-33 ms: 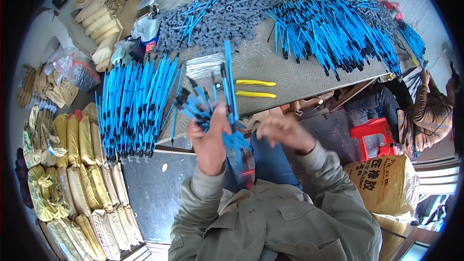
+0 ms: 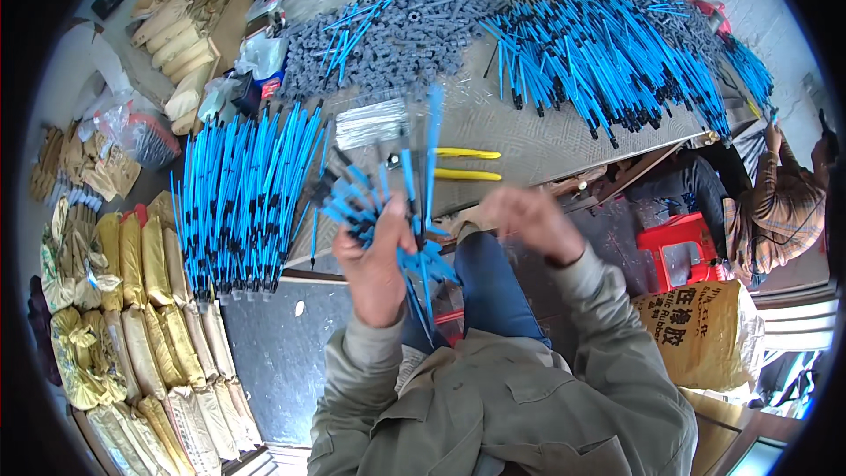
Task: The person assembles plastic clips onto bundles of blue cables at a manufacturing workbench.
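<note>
My left hand (image 2: 374,269) is raised in front of my chest, shut on a fanned bundle of blue plastic rods with black tips (image 2: 361,203). One longer blue rod (image 2: 432,145) sticks straight up out of the bundle. To the right of the bundle is my right hand (image 2: 529,222), blurred, with its fingers curled. I cannot tell whether it holds anything. Both sleeves are olive green, and my blue trouser leg (image 2: 493,286) shows between them.
The metal table (image 2: 529,137) carries a row of blue rods (image 2: 238,203) at left, a big heap of them (image 2: 599,53) at right, grey parts (image 2: 397,35), metal pins (image 2: 370,123) and yellow-handled pliers (image 2: 467,164). Filled sacks (image 2: 132,300) line the floor at left. A red stool (image 2: 679,247), a yellow sack (image 2: 705,326) and another person (image 2: 784,203) are at right.
</note>
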`<state>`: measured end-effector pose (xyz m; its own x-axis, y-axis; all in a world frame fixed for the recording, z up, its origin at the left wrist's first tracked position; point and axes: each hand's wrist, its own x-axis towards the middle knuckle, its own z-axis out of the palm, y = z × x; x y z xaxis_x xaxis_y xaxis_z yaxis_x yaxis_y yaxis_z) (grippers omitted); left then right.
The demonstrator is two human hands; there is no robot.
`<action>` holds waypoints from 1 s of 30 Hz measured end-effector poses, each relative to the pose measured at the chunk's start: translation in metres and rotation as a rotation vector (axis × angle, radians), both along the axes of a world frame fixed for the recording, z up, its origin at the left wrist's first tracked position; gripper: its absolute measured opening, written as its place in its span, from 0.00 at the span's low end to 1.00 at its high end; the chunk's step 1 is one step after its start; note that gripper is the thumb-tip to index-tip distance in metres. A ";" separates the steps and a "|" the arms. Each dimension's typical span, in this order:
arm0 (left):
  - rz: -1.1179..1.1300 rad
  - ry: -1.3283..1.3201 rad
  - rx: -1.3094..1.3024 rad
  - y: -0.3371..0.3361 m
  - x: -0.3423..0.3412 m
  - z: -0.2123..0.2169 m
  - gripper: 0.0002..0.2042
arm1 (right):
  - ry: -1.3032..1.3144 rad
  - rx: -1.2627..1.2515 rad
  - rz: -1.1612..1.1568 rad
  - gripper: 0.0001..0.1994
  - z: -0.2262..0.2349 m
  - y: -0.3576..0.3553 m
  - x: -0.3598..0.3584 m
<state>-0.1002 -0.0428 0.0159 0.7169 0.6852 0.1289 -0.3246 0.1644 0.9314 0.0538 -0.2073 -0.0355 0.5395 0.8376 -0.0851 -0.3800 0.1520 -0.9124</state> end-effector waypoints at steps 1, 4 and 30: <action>-0.038 0.039 -0.016 0.003 -0.006 0.003 0.09 | -0.588 -0.096 -0.185 0.08 0.005 -0.004 0.038; -0.205 -0.063 -0.258 0.000 -0.025 0.022 0.09 | -1.220 -0.377 -0.681 0.07 0.045 -0.011 0.142; -0.378 0.093 -0.466 -0.037 -0.017 0.005 0.11 | -1.260 -0.318 -0.664 0.11 0.070 0.069 0.227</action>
<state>-0.1171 -0.0800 0.0209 0.9154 0.3504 -0.1981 -0.0852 0.6498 0.7553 0.2812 -0.1380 0.0343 0.6671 0.4460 0.5967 0.7384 -0.2900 -0.6088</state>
